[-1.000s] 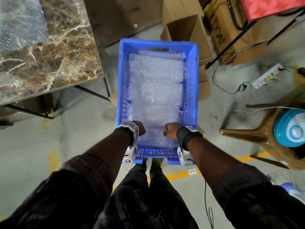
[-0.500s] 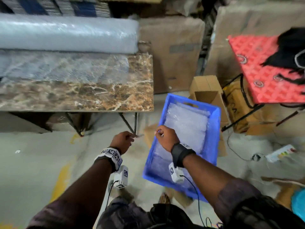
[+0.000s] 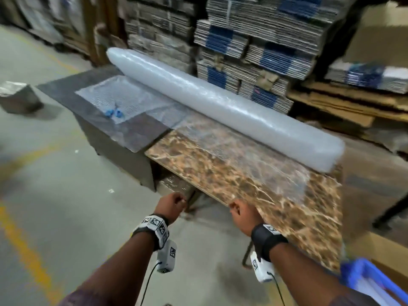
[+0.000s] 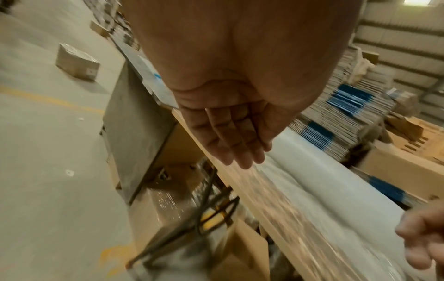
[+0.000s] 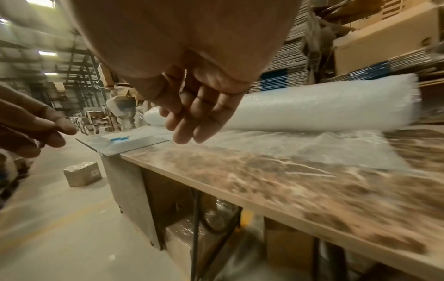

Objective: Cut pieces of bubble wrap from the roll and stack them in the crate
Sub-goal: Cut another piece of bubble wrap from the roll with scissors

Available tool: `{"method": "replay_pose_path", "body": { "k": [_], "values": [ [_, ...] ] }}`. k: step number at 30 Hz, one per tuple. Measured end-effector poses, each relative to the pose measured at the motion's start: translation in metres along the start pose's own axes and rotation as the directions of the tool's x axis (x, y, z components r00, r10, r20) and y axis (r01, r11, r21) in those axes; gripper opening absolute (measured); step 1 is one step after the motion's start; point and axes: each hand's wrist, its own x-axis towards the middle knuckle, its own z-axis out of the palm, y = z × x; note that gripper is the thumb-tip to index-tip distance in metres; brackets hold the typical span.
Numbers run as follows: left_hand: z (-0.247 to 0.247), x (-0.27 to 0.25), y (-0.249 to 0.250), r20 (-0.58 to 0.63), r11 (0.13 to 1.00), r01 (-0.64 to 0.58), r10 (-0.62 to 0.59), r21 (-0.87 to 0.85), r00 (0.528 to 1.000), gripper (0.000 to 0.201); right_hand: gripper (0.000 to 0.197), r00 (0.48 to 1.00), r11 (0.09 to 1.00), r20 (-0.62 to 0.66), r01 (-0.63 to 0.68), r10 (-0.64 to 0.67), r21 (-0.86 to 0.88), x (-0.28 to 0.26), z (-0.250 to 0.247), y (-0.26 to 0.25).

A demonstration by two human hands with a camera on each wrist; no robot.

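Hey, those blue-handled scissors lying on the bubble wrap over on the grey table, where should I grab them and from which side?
Take the scissors by the blue handle loops, coming from the near, aisle side of the grey table. The loops point toward that edge; the blades point toward the roll. They lie flat on the unrolled sheet, so reach down from above. Both hands hold nothing.

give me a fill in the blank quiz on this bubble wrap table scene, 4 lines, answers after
1. The bubble wrap roll lies along the ____ edge of the marble-patterned table.
2. The scissors on the unrolled sheet have ____ handles.
3. The left hand and the right hand hold ____.
4. Only a corner of the ____ crate shows at the lower right of the head view.

Missing words: far; blue; nothing; blue
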Motion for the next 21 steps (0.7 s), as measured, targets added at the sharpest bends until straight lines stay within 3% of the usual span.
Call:
{"method": "replay_pose_path", "body": {
  "k": [4,8,17,21],
  "values": [
    [-0.077,0.035,-0.02,-0.107,1.0,0.017,-0.016,0.001,0.994,0.014,0.015,0.996,0.996,-0.02,0.092,-0.092,0.016,0.062,0.031,-0.068],
    [-0.129,0.073,-0.038,-0.184,0.999,0.031,-0.025,0.03,0.983,0.015,0.014,0.988,0.988,0.042,0.148,-0.149,0.034,0.121,0.065,-0.114],
    [-0.203,0.187,-0.081,-0.223,0.989,0.138,-0.123,0.052,0.967,0.011,0.023,0.962,0.968,0.145,0.211,-0.23,0.136,0.285,0.104,-0.187],
    [-0.242,0.251,-0.077,-0.221,0.977,0.181,-0.153,0.112,0.963,0.012,0.011,0.955,0.961,0.157,0.227,-0.251,0.157,0.369,0.109,-0.221]
  ]
}}
